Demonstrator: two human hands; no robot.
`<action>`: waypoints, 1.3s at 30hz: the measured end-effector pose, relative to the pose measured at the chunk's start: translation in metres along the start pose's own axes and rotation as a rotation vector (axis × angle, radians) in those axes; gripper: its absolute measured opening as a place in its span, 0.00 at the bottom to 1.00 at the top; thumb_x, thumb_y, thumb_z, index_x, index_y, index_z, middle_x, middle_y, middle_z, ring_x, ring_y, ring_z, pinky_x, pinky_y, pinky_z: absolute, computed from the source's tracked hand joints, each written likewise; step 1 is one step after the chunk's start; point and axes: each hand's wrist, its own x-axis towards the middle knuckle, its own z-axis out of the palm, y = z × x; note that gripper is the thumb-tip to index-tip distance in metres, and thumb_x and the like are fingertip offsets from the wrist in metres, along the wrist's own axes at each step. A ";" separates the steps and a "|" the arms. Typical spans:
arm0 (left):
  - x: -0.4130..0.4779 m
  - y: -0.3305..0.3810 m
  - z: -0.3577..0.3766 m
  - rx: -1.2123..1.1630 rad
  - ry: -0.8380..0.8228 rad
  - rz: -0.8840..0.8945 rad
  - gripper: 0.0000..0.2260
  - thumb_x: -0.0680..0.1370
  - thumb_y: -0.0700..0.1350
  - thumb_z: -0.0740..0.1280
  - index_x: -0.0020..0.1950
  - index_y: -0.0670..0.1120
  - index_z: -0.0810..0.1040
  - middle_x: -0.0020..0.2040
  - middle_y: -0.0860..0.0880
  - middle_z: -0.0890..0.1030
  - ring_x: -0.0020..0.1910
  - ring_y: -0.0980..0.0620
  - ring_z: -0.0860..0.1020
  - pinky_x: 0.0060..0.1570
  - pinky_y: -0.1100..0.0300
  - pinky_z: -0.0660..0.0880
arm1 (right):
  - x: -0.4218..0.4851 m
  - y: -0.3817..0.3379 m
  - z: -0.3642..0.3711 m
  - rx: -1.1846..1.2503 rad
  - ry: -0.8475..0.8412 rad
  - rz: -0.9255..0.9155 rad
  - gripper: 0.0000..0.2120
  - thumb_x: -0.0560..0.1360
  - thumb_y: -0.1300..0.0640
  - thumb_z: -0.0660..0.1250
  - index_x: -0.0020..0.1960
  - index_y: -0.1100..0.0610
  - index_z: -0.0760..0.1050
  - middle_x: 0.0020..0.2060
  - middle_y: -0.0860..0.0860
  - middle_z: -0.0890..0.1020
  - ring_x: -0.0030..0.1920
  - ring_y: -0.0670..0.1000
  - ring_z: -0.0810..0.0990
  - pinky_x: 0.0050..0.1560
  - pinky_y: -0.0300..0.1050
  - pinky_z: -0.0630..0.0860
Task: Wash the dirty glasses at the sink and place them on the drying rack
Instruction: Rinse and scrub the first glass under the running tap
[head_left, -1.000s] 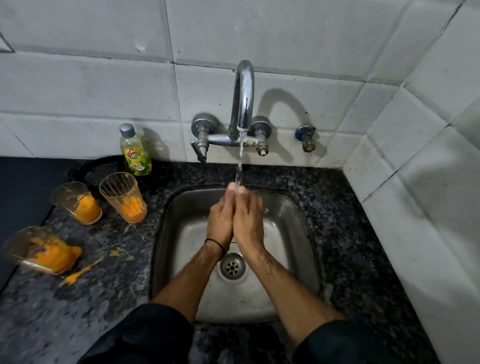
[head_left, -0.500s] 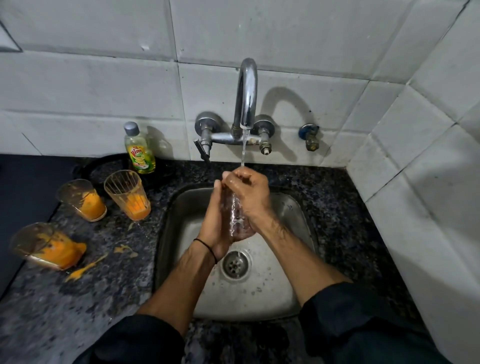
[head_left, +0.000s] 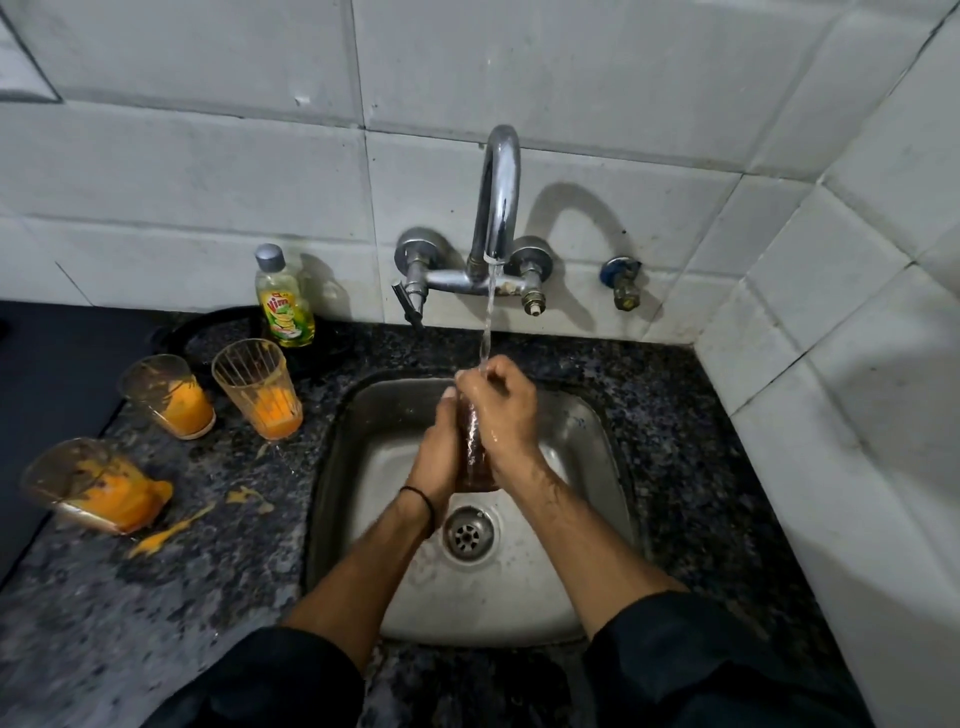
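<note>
Clear glass (head_left: 474, 452) held upright over the sink (head_left: 576, 582), under the tap (head_left: 500, 197) stream.

Left hand (head_left: 436, 460) clasps the glass's left side; right hand (head_left: 506, 423) curls round its top, fingers at the rim where the water lands. Sink basin is walled in on the right by tile, with a narrow counter (head_left: 208, 582) strip between; wider counter lies to the left. Three dirty glasses on it, each holding orange residue: two upright (head_left: 171, 397) (head_left: 260, 387), one tipped over (head_left: 93, 486) at the counter's left edge, orange spill (head_left: 171, 535) beside it. One soap bottle (head_left: 283, 304) against the wall.
</note>
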 end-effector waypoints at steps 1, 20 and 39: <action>-0.001 0.004 -0.003 -0.153 -0.107 -0.073 0.25 0.83 0.62 0.51 0.57 0.48 0.81 0.49 0.44 0.84 0.45 0.50 0.84 0.46 0.52 0.81 | 0.000 -0.003 -0.003 0.048 -0.059 0.001 0.09 0.75 0.64 0.70 0.37 0.61 0.74 0.30 0.47 0.76 0.33 0.42 0.75 0.38 0.34 0.73; 0.001 -0.015 0.003 -0.566 -0.031 -0.144 0.17 0.83 0.53 0.58 0.49 0.46 0.83 0.41 0.47 0.85 0.39 0.51 0.83 0.44 0.54 0.78 | 0.003 0.011 0.003 -0.061 0.164 -0.182 0.07 0.78 0.57 0.71 0.45 0.55 0.73 0.44 0.56 0.82 0.43 0.48 0.79 0.45 0.39 0.74; 0.033 -0.001 -0.002 -0.882 0.027 -0.118 0.20 0.80 0.54 0.62 0.45 0.38 0.82 0.41 0.43 0.84 0.38 0.47 0.83 0.46 0.56 0.80 | -0.033 -0.016 0.003 -0.793 -0.004 -0.124 0.14 0.85 0.45 0.49 0.61 0.51 0.68 0.58 0.53 0.73 0.51 0.61 0.79 0.46 0.49 0.68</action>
